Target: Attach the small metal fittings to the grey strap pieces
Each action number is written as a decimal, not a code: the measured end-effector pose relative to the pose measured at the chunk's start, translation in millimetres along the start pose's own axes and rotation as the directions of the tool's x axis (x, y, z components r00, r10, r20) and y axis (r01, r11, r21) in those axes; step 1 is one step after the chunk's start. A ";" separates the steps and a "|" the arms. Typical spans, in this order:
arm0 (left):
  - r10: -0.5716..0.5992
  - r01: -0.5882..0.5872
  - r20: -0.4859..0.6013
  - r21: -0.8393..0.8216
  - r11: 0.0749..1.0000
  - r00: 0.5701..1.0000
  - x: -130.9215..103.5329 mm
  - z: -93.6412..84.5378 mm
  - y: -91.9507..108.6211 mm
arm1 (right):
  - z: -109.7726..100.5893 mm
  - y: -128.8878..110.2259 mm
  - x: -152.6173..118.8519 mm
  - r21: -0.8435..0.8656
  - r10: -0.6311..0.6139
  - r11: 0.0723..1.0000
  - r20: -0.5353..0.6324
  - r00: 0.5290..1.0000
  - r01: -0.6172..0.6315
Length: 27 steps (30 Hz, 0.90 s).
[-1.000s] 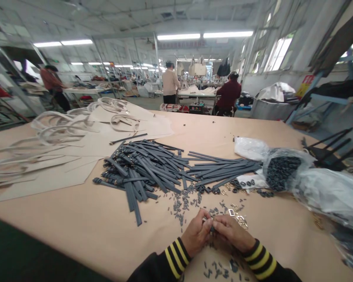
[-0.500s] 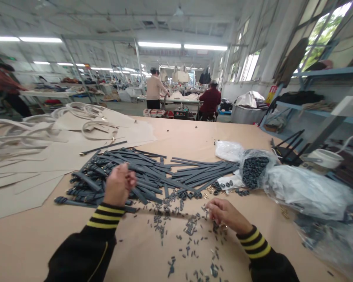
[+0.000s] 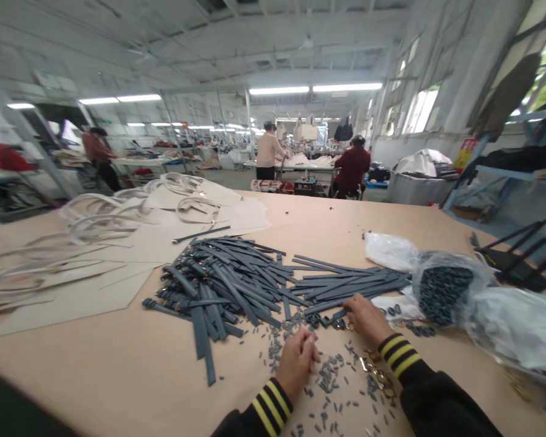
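Left hand (image 3: 298, 359), fingers curled together, is beside grey bits (image 3: 330, 372); right hand (image 3: 367, 318), finger state unclear, nears straps (image 3: 352, 281).

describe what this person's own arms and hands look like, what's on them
The left hand and right hand are bare, with no gloves. Both arms wear long black sleeves, ending at the wrists in snug black cuffs ringed with several bright yellow stripes.
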<state>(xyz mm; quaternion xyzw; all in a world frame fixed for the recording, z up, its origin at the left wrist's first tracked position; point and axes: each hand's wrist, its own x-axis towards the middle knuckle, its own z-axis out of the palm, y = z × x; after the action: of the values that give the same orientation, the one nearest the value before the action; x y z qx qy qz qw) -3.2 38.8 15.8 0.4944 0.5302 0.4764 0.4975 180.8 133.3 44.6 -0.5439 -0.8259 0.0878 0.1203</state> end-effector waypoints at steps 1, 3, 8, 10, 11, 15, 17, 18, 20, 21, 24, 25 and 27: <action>0.005 -0.005 0.002 0.019 1.000 1.000 -0.2 -0.2 -2.9 | 1.3 1.4 2.0 -0.019 -0.019 1.000 0.012 1.000 0.019; 0.005 -0.005 0.001 0.032 0.999 1.000 0.1 -2.6 -8.3 | 4.9 6.1 5.8 -0.074 -0.054 0.996 0.028 0.998 0.056; 0.011 -0.011 0.011 0.048 0.999 1.000 0.2 -3.6 -12.3 | -0.4 5.0 3.2 -0.241 -0.260 0.936 0.014 0.966 0.255; 0.038 -0.038 0.020 -0.003 0.999 0.999 -0.9 -2.5 -9.6 | -12.5 -11.0 -6.7 -0.184 -0.341 0.926 -0.032 0.940 0.330; 0.054 -0.052 0.029 -0.054 0.997 0.998 -1.6 -2.3 -7.6 | -19.3 -22.5 -13.2 -0.158 -0.369 0.921 -0.050 0.928 0.357; 0.064 -0.043 0.075 -0.256 0.966 0.995 -4.2 -4.4 0.3 | -36.7 -71.3 -38.4 -0.139 -0.367 0.919 0.035 0.929 0.368; 0.021 0.006 0.099 -0.263 0.965 0.995 -4.7 -6.6 2.5 | -35.8 -84.2 -46.6 -0.095 -0.324 0.940 0.053 0.945 0.328; -0.007 0.035 0.112 -0.253 0.967 0.994 -4.7 -7.6 2.9 | -33.3 -86.2 -49.8 -0.039 -0.299 0.953 0.054 0.953 0.301; -0.054 0.085 0.138 -0.232 0.969 0.989 -4.0 -9.0 2.3 | -26.4 -82.7 -55.4 0.121 -0.246 0.964 0.060 0.967 0.238; -0.072 0.105 0.146 -0.232 0.967 0.987 -3.4 -9.3 1.6 | -22.5 -78.6 -58.2 0.209 -0.223 0.956 0.064 0.973 0.205; -0.113 0.148 0.146 -0.260 0.954 0.983 -1.4 -8.7 -1.5 | -11.4 -64.5 -66.6 0.436 -0.168 0.892 0.083 0.982 0.115; -0.127 0.161 0.141 -0.269 0.950 0.982 -0.8 -8.3 -2.4 | -8.2 -61.0 -68.9 0.494 -0.158 0.864 0.089 0.983 0.094; -0.151 0.184 0.138 -0.275 0.944 0.979 0.2 -7.4 -3.8 | -2.6 -56.6 -71.9 0.580 -0.144 0.813 0.103 0.984 0.058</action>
<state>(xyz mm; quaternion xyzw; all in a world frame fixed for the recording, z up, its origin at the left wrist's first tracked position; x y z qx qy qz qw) -10.7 38.7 12.3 0.3970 0.4665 0.4747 0.6321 159.2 44.9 55.3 -0.4301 -0.7950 0.3645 0.2241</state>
